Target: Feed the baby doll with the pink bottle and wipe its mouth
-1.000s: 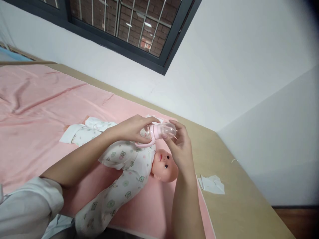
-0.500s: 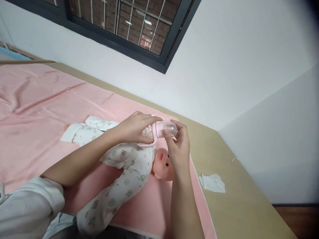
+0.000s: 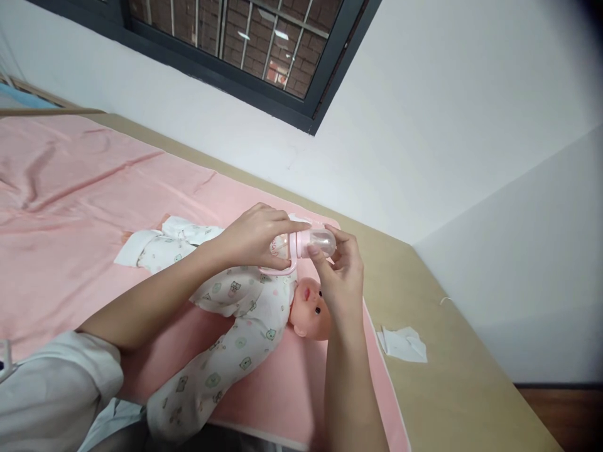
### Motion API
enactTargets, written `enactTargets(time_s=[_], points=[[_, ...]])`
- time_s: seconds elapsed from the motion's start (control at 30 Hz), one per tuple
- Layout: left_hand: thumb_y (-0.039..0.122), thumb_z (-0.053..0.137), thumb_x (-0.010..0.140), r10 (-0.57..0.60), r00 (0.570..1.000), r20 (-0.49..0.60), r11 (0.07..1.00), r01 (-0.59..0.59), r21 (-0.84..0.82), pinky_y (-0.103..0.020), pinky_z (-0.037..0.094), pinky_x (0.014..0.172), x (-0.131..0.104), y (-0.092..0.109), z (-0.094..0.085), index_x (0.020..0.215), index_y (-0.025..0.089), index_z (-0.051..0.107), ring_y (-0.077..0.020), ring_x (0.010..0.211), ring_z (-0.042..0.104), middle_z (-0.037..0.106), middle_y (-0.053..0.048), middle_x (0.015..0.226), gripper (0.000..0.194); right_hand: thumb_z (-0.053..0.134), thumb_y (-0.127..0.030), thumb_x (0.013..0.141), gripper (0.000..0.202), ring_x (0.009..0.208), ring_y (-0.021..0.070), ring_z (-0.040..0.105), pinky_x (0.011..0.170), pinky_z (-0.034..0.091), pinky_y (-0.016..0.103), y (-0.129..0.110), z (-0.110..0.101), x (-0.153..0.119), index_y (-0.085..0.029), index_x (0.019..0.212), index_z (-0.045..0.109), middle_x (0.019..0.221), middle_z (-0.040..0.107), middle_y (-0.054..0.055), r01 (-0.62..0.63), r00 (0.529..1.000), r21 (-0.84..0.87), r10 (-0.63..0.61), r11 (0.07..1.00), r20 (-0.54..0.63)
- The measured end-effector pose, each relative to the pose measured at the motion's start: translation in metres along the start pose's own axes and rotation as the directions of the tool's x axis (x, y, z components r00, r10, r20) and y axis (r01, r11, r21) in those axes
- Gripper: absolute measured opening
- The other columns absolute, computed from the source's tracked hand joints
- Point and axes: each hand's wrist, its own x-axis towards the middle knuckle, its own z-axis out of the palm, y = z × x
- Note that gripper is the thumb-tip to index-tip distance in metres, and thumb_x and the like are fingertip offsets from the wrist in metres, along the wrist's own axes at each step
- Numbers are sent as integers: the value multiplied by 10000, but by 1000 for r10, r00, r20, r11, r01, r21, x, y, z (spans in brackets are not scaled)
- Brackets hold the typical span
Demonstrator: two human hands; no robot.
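A small baby bottle with a pink collar and handles (image 3: 293, 249) lies sideways between my hands. My left hand (image 3: 260, 235) is wrapped round its body at the handles. On the bottle's right end, my right hand (image 3: 340, 257) pinches the clear cap (image 3: 323, 242), thumb below and fingers at the tip. Beneath the hands a doll (image 3: 308, 307) lies on its back in white patterned clothes (image 3: 249, 314), its head toward the right and partly hidden by my right wrist.
The doll lies on a pink cloth (image 3: 85, 207) over a wooden surface (image 3: 443, 370). A folded white tissue (image 3: 404, 344) rests right of the cloth. Behind stand a white wall (image 3: 377, 157) and a dark-framed barred window (image 3: 264, 94).
Both hands still hold the bottle and cap in nearly the same place. My right hand has shifted very slightly right, and the view has moved a little.
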Motion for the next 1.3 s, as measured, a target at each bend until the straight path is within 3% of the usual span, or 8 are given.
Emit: enactTargets(time_s=[0.73, 1.07, 1.3], points=[[303, 652, 618, -44, 999, -1, 999, 44, -12, -363, 366, 889, 2, -2, 0, 1110, 216, 658, -222, 848, 623, 677, -20, 845, 500, 720, -477, 722, 474, 965, 175, 632, 712, 539, 284, 4, 6, -2, -242, 1103, 564, 1105, 648, 54, -33, 999, -4, 33, 999, -18], [300, 661, 627, -51, 999, 8, 998, 51, -34, -370, 347, 887, 1, -1, -2, 1068, 207, 650, -225, 872, 614, 687, -26, 887, 451, 727, -492, 709, 465, 939, 182, 636, 717, 543, 299, 4, 4, 0, -231, 1068, 588, 1051, 662, 54, -28, 1000, 27, 28, 999, 9], [275, 658, 665, -33, 998, -46, 988, 26, -150, -375, 333, 967, 2, 1, 5, 1187, 211, 593, -209, 954, 618, 694, -23, 1069, 530, 701, -453, 750, 470, 1024, 163, 595, 822, 541, 300, 1, -2, 3, -263, 1137, 512, 1183, 572, 44, 38, 995, 89, -46, 995, 88]])
